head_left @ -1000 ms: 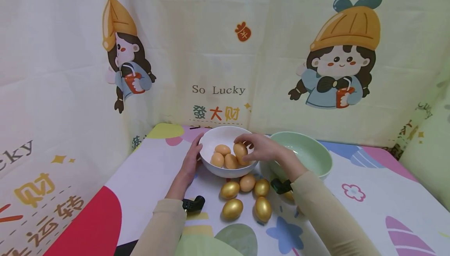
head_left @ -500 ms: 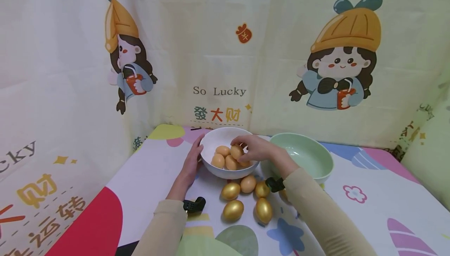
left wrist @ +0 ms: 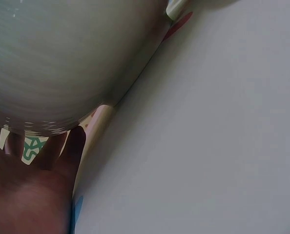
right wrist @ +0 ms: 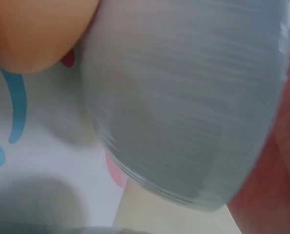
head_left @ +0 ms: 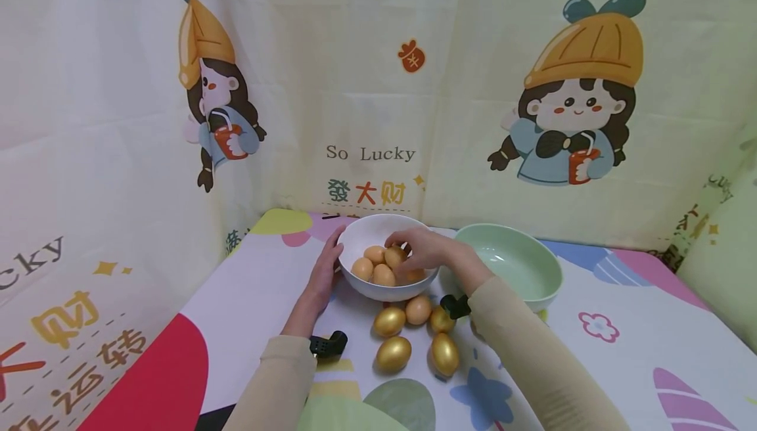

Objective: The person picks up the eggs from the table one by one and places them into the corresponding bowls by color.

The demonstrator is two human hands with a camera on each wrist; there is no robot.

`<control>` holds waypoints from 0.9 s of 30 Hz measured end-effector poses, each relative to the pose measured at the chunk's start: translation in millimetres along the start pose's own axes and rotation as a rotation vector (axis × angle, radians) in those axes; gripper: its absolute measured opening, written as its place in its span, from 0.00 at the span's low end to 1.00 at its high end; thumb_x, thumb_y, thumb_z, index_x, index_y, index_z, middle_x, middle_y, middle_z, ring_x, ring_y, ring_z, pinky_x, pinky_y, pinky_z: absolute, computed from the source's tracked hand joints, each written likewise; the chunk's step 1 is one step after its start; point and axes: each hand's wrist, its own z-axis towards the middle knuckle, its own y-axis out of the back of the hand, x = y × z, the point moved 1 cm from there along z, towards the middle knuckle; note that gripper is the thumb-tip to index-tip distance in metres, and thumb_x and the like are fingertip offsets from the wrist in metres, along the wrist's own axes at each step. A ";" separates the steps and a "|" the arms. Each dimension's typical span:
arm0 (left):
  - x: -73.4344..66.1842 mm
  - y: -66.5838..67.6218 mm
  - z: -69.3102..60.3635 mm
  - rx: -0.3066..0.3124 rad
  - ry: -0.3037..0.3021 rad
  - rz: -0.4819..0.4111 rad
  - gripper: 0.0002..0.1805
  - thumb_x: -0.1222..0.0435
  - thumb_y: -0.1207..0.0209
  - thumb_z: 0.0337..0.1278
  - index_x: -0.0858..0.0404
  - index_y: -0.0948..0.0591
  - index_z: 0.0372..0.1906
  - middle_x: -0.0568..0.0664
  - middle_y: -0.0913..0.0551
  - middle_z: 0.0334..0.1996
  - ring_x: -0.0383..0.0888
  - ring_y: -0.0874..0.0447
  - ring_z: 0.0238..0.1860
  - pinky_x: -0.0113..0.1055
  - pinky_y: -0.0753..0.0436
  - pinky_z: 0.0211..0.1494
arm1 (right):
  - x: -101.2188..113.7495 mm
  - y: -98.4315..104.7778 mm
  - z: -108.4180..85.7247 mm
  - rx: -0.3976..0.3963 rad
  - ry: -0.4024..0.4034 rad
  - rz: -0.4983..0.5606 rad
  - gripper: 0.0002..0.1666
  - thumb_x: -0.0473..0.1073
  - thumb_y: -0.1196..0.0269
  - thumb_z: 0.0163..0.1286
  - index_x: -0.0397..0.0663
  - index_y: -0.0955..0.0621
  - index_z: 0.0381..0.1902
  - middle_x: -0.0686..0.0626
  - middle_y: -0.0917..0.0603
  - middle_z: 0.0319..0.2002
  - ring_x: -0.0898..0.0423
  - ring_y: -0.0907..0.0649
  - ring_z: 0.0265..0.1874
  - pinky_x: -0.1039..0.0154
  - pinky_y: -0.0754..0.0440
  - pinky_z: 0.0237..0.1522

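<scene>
A white bowl stands on the table with several brown eggs in it. At its left side my left hand rests, fingers against the outer wall and thumb by the rim. The left wrist view shows the left fingertips touching the bowl wall from outside. Over the right rim reaches my right hand, low inside the bowl; it pinches a brown egg among the others. The right fingertips are partly hidden. The right wrist view is filled mostly by the bowl's outside.
In front of the bowl lie several gold eggs and one brown egg. Another egg is partly hidden by my right sleeve. A green bowl stands to the right. Behind the table hangs a printed cloth.
My right hand has moved left and down into the white bowl with the brown egg. Two eggs in front have shifted slightly left. The left hand stays at the bowl.
</scene>
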 end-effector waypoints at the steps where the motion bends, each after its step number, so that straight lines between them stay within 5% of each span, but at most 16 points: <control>1: -0.3 -0.4 -0.6 0.001 0.002 -0.002 0.29 0.50 0.59 0.77 0.42 0.41 0.79 0.46 0.43 0.78 0.56 0.43 0.75 0.60 0.43 0.73 | -0.4 -1.0 1.0 0.009 0.007 -0.004 0.27 0.40 0.29 0.62 0.50 0.20 0.60 0.54 0.19 0.48 0.54 0.21 0.47 0.60 0.22 0.53; 8: 1.5 -2.1 -1.6 0.009 0.007 -0.010 0.29 0.51 0.60 0.78 0.42 0.42 0.79 0.46 0.43 0.78 0.56 0.43 0.75 0.60 0.42 0.73 | -5.1 -6.5 5.3 0.046 0.062 -0.036 0.25 0.40 0.27 0.60 0.52 0.18 0.57 0.56 0.18 0.45 0.56 0.19 0.45 0.61 0.21 0.51; 27: 0.4 0.0 0.1 0.007 0.002 0.004 0.29 0.51 0.60 0.78 0.41 0.42 0.79 0.45 0.45 0.79 0.56 0.45 0.76 0.60 0.44 0.74 | 1.3 -10.0 14.8 0.159 -0.035 -0.047 0.27 0.38 0.27 0.60 0.62 0.18 0.57 0.57 0.19 0.45 0.56 0.23 0.47 0.62 0.23 0.52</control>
